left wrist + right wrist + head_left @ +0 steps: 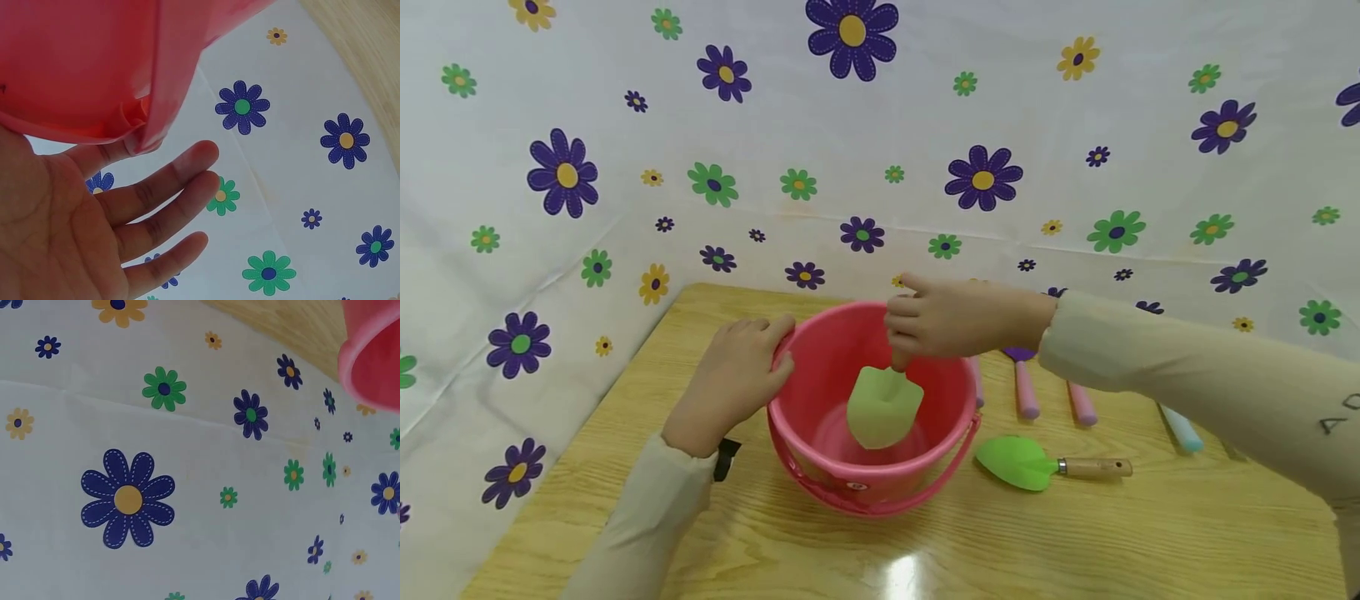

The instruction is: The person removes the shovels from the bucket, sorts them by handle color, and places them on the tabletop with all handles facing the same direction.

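Observation:
A pink bucket [822,360] stands on the wooden table, its handle lowered along the front. My left hand [737,367] grips the bucket's left rim, thumb over the edge. In the left wrist view, the index finger of that hand [62,212] touches the bucket [75,69] below the rim, while the other fingers extend away. Over the bucket's opening, my right hand [936,318] holds a pale yellow-green shovel [883,412] by its upper end, blade down inside the bucket. Only the bucket's edge [369,369] shows in the right wrist view; the hand is outside it.
Right of the bucket lies a bright green trowel [1017,462] with a wooden handle. Behind it are a purple-headed tool [1028,398] with a pink handle, another pink handle [1081,404] and a light blue handle [1180,428]. A flowered cloth [910,108] hangs behind the table [760,550].

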### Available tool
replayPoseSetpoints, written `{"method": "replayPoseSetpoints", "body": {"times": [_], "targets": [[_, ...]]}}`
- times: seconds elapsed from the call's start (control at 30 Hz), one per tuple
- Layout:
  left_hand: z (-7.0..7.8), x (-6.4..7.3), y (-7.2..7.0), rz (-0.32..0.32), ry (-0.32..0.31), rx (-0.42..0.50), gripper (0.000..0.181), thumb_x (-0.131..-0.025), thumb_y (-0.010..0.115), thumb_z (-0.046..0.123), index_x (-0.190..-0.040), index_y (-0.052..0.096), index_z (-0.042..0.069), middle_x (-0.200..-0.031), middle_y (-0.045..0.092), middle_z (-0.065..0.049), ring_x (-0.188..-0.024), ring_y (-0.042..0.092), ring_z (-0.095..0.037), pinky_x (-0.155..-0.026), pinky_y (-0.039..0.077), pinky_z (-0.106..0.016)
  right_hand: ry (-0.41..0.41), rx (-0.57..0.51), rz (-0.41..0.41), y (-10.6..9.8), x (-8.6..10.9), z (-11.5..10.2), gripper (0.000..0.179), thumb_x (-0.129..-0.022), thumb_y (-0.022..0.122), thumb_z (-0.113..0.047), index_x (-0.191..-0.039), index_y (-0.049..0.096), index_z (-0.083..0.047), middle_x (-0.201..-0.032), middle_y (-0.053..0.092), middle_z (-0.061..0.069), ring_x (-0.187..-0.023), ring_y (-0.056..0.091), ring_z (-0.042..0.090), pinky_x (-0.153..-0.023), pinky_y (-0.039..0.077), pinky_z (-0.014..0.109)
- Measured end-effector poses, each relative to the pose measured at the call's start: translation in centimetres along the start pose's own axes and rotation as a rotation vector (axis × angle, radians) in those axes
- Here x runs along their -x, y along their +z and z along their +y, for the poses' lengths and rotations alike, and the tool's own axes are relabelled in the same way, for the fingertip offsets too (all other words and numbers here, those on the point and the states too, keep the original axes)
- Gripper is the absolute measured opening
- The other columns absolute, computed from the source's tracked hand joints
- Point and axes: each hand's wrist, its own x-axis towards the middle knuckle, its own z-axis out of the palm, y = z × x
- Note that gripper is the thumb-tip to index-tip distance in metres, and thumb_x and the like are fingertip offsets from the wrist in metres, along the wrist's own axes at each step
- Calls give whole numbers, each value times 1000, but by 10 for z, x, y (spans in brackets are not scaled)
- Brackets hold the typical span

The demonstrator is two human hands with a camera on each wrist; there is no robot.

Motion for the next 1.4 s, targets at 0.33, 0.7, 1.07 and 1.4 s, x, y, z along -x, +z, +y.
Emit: {"method": "replayPoseSetpoints", "body": {"times": [0.33,0.7,1.07,1.4], "targets": [[-1,-2,3,5,13,1,17,-88,50,19,-101,55,10,-72,55,-4,-74,51,-23,-78,44,-44,332,-68,45,-15,58,-5,27,-82,69,-10,-105,56,-8,-95,62,4,-92,56,22,-87,47,41],[-3,-1,-4,12,36,-14,11,-87,50,18,-94,54,10,-65,50,-2,-64,47,-19,-62,37,-33,685,-192,318,1,132,-42,31,-91,55,-36,-94,60,-6,-84,62,8,-79,57,27,-78,45,44],[-1,-1,0,16,38,36,13,-88,49,17,-96,55,10,-70,54,-3,-69,49,-20,-67,39,-36,1040,-339,348,24,216,-122,63,-95,29,-53,-91,64,-1,-82,64,13,-77,55,30,-74,40,49],[0,-2,2,17,36,48,14,-88,49,18,-98,55,10,-72,55,-3,-70,49,-20,-66,39,-35,1270,-428,232,51,290,-199,75,-88,22,-64,-87,63,-1,-77,62,11,-67,53,28,-63,40,44]]}}
